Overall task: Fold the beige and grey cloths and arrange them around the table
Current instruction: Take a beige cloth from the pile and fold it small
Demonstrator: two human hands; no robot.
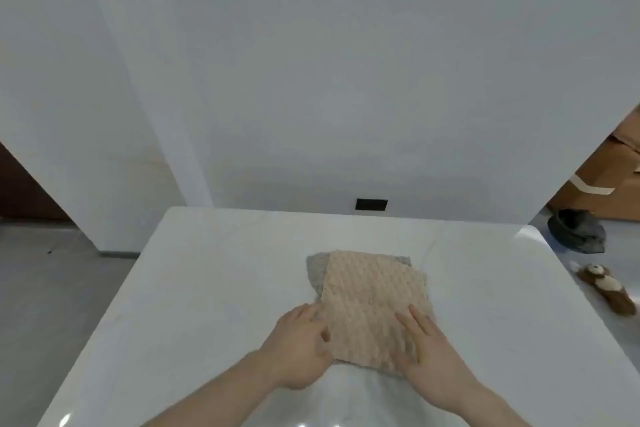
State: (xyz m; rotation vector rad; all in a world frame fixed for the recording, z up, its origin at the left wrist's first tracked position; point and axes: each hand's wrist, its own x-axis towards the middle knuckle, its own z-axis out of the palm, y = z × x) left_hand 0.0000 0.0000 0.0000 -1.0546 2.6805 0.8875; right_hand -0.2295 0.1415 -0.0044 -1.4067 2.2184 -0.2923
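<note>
Lying skewed, beige cloth long axis toward flat left hand, right hand.

Open surface on all sides of one central stack

The white surface lies bare to the left, right and far side of the beige cloth, which lies on the grey cloth. Both hands, left and right, occupy the near edge. A wall rises just behind the far edge.

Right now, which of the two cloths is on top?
The beige cloth is on top, under both hands; the grey cloth shows only as a strip along its far-left edge.
</note>
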